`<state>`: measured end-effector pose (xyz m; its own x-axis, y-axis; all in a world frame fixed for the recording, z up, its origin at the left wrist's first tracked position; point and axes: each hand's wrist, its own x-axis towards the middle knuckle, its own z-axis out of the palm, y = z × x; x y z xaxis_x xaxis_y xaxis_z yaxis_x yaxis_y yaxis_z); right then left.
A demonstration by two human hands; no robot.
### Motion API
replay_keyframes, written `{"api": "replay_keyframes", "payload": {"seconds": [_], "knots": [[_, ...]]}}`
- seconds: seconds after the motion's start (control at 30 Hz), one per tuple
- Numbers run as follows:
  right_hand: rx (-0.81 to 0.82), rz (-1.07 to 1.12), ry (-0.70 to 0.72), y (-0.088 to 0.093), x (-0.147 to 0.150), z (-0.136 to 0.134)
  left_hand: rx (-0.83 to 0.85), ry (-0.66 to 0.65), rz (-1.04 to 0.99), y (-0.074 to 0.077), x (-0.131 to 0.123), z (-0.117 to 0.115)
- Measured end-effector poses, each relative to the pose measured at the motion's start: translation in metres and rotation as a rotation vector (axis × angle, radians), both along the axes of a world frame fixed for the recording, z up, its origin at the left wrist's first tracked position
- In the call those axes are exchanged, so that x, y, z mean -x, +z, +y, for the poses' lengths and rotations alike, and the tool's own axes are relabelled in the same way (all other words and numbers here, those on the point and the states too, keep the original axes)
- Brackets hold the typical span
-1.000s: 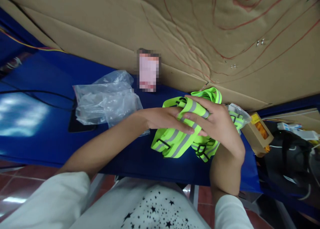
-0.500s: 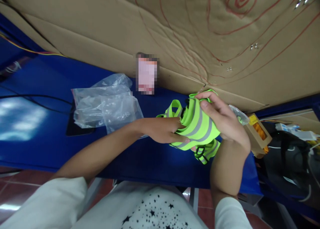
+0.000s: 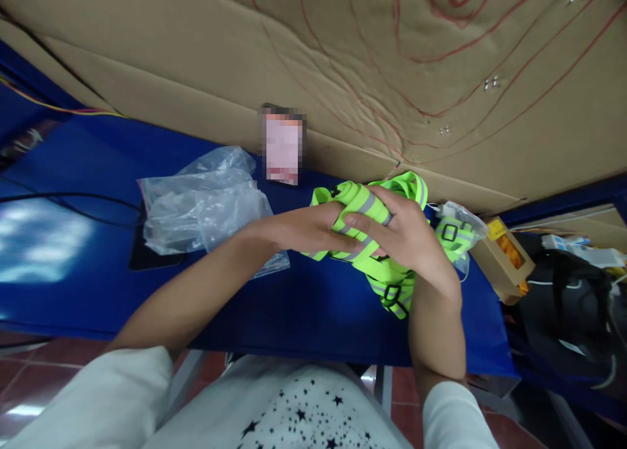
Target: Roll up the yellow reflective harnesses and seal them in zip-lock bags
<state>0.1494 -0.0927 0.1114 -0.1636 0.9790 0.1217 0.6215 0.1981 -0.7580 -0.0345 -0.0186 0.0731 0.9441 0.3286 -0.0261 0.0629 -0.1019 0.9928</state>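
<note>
Both hands are wrapped round a bundle of neon-yellow reflective strap [image 3: 365,201] with silver-grey stripes, held over the blue table. My left hand [image 3: 321,227] is closed on its left side, the fingers partly hidden by the folds. From the right, my right hand [image 3: 399,224] presses over the roll with thumb and fingers. Below the hands hangs or lies more of the strap with a black buckle [image 3: 392,294]; whether it touches the table I cannot tell. Loose loops [image 3: 414,185] stick out behind my right hand.
Clear plastic bags [image 3: 210,207] lie at left, partly over a dark flat object [image 3: 151,258]. A blurred-screen phone [image 3: 283,145] leans against the cardboard [image 3: 196,51] behind. Right of my hands are a bagged neon strap [image 3: 455,233], a cardboard box [image 3: 504,260] and a black bag [image 3: 558,318].
My right hand has moved left and closed over the bundle, which is now more tightly folded between both hands. The bagged strap at right has come into fuller view.
</note>
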Motion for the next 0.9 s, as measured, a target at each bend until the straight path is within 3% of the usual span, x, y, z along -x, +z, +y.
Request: {"api": "replay_keyframes", "payload": {"seconds": [0.13,0.3,0.47,0.57,0.67,0.77,0.9], "knots": [[-0.066,0.098,-0.164,0.004,-0.003,0.001,0.267,-0.057,-0.002,-0.002,-0.002,-0.001],[-0.172,0.18,-0.333,0.014,-0.017,-0.007,0.262,-0.192,-0.066,-0.004,-0.007,-0.005],[0.049,0.297,-0.22,0.008,-0.025,-0.006,0.061,-0.256,-0.175,0.009,-0.008,-0.012],[0.117,0.291,-0.192,-0.003,-0.025,0.005,-0.049,-0.219,-0.225,0.013,-0.009,-0.016],[0.027,0.219,-0.139,-0.009,-0.021,0.013,-0.083,-0.173,-0.239,0.012,-0.009,-0.017],[-0.099,0.136,-0.1,-0.002,-0.018,0.009,-0.12,-0.115,-0.263,0.008,-0.007,-0.013],[-0.075,-0.061,0.091,0.009,-0.013,-0.003,-0.204,-0.015,-0.284,0.0,-0.003,-0.006]]}}
